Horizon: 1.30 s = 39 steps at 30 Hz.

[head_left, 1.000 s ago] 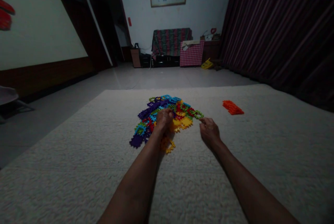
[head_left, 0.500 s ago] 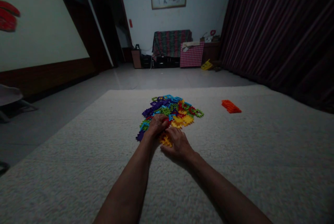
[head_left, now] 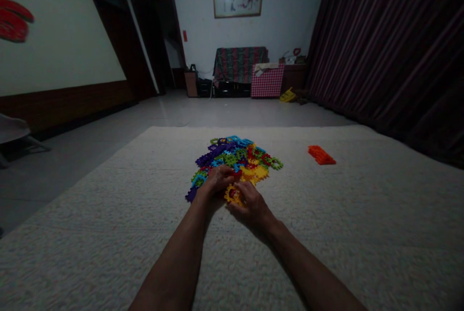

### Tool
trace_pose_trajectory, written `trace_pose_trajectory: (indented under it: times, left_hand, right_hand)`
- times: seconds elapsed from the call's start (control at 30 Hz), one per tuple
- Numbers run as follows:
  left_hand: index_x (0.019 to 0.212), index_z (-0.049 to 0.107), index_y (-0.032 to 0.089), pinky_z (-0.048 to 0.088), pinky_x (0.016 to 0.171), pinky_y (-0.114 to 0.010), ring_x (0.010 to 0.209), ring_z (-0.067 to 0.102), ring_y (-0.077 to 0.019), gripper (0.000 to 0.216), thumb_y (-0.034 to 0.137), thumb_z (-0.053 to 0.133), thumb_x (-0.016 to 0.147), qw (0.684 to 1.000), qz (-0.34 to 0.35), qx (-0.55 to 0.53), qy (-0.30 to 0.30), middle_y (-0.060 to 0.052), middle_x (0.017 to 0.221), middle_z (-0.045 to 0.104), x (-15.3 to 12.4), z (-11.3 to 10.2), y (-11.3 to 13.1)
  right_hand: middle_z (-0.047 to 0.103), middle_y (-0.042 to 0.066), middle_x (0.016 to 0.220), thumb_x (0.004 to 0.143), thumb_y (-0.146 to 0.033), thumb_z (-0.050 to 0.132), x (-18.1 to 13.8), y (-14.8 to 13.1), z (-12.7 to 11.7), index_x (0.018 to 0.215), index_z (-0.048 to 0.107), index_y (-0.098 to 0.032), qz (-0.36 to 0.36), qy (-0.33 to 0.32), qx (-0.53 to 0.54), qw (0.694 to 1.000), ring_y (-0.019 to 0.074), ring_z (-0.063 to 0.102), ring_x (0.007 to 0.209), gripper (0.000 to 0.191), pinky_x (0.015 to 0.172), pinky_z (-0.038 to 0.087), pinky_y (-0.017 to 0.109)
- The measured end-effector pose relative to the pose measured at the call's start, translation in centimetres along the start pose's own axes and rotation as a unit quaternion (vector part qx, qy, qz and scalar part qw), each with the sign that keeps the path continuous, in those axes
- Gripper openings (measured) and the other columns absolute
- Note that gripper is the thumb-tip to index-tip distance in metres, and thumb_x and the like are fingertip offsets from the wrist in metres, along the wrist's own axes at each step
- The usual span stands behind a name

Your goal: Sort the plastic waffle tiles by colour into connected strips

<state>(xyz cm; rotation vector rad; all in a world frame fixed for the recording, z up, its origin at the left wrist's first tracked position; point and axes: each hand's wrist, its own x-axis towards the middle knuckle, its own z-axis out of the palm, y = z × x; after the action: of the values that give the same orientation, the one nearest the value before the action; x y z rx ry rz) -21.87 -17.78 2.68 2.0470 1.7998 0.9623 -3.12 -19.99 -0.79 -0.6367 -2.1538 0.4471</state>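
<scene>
A heap of flat, toothed plastic puzzle tiles (head_left: 235,158) in purple, blue, green, red and yellow lies on a white rug (head_left: 326,233). My left hand (head_left: 213,183) rests on the near edge of the heap, fingers curled over tiles. My right hand (head_left: 250,202) sits just beside it, fingers pinched on a yellow tile (head_left: 232,195) at the heap's near side. The two hands almost touch.
A small stack of orange tiles (head_left: 321,155) lies apart on the rug to the right. Beyond the rug are a bare grey floor, a covered cabinet (head_left: 239,69) and a checked box (head_left: 267,80) by the far wall. Dark curtains hang along the right.
My right hand came in from the right side of the heap to its near edge beside my left hand and closed on a yellow tile. The camera tilted down slightly.
</scene>
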Motion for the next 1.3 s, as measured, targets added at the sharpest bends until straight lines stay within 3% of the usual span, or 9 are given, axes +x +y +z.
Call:
trace_pose_trajectory:
  times: [0.17,0.27,0.37,0.57,0.73,0.83,0.97,1.1,1.3]
  left_hand:
    - [0.089,0.074,0.023,0.052,0.076,-0.028,0.081,0.067,-0.0169,0.020,0.020,0.056,0.083,0.999,0.018,0.004,0.033,-0.005,0.088,0.074,0.7,0.0,0.4]
    - [0.093,0.074,0.025,0.052,0.082,-0.030,0.086,0.067,-0.0170,0.023,0.015,0.057,0.081,0.996,0.014,0.005,0.083,-0.005,0.094,0.075,1.2,0.3,0.5]
    - [0.091,0.074,0.023,0.053,0.079,-0.030,0.084,0.068,-0.0170,0.024,0.013,0.055,0.081,0.995,-0.018,0.004,0.101,-0.005,0.093,0.075,1.5,0.8,0.4]
    - [0.094,0.073,0.018,0.053,0.081,-0.030,0.086,0.067,-0.0182,0.026,0.009,0.055,0.078,0.993,-0.025,0.031,0.114,-0.006,0.093,0.073,1.4,1.8,0.2]
    - [0.105,0.070,0.019,0.052,0.092,-0.032,0.099,0.066,-0.0198,0.036,0.005,0.056,0.076,0.990,-0.014,0.033,0.136,-0.007,0.107,0.072,1.6,2.3,0.0]
    - [0.101,0.071,0.020,0.053,0.090,-0.033,0.094,0.066,-0.0195,0.030,0.008,0.056,0.079,0.986,-0.018,0.046,0.156,-0.006,0.100,0.072,1.8,2.3,-0.1]
    - [0.099,0.071,0.020,0.053,0.085,-0.031,0.089,0.068,-0.0190,0.021,0.018,0.058,0.084,0.980,-0.037,0.029,0.192,-0.006,0.096,0.073,2.1,2.1,-0.3]
    - [0.114,0.067,0.018,0.052,0.091,-0.033,0.097,0.068,-0.0216,0.033,0.017,0.058,0.082,0.976,-0.066,0.017,0.209,-0.009,0.109,0.072,2.4,2.3,-0.8]
    - [0.110,0.067,0.019,0.051,0.095,-0.035,0.102,0.065,-0.0225,0.031,0.015,0.054,0.082,0.967,-0.052,0.053,0.246,-0.009,0.107,0.071,2.5,3.0,-1.4]
  right_hand:
    - [0.059,0.012,0.116,0.079,-0.029,0.065,0.2,3.8,-2.4,0.109,0.061,-0.023,0.022,0.082,-0.060,0.995,0.0274,0.056,0.109,0.032,0.082,0.055,0.042]
    - [0.060,0.015,0.111,0.081,-0.036,0.062,0.3,6.4,-3.6,0.110,0.062,-0.018,0.130,0.182,-0.082,0.971,0.0264,0.059,0.098,0.034,0.075,0.057,0.041]
    - [0.062,0.015,0.107,0.081,-0.043,0.059,0.4,8.2,-4.0,0.111,0.063,-0.015,0.196,0.222,-0.089,0.951,0.0240,0.061,0.086,0.041,0.077,0.056,0.042]
    - [0.062,0.014,0.108,0.083,-0.044,0.056,0.7,8.8,-3.5,0.110,0.063,-0.017,0.177,0.203,-0.091,0.959,0.0252,0.061,0.093,0.040,0.084,0.054,0.043]
    - [0.061,0.014,0.113,0.084,-0.039,0.054,0.9,8.3,-3.4,0.112,0.061,-0.017,0.150,0.176,-0.082,0.969,0.0263,0.058,0.107,0.036,0.094,0.050,0.044]
    - [0.061,0.014,0.115,0.084,-0.037,0.055,0.9,8.1,-3.4,0.114,0.059,-0.017,0.149,0.147,-0.077,0.975,0.0260,0.057,0.110,0.036,0.096,0.049,0.044]
    - [0.055,0.016,0.128,0.077,-0.038,0.064,0.8,7.5,-3.3,0.127,0.052,-0.015,0.140,0.112,-0.100,0.979,0.0290,0.051,0.121,0.056,0.104,0.044,0.048]
    - [0.045,0.016,0.143,0.068,-0.039,0.071,1.1,6.6,-3.3,0.140,0.042,-0.020,0.128,0.046,-0.152,0.979,0.0338,0.040,0.133,0.080,0.106,0.039,0.054]
    - [0.046,0.013,0.145,0.068,-0.046,0.074,2.6,5.6,-3.5,0.141,0.043,-0.027,0.128,-0.005,-0.191,0.973,0.0364,0.039,0.132,0.081,0.101,0.038,0.056]
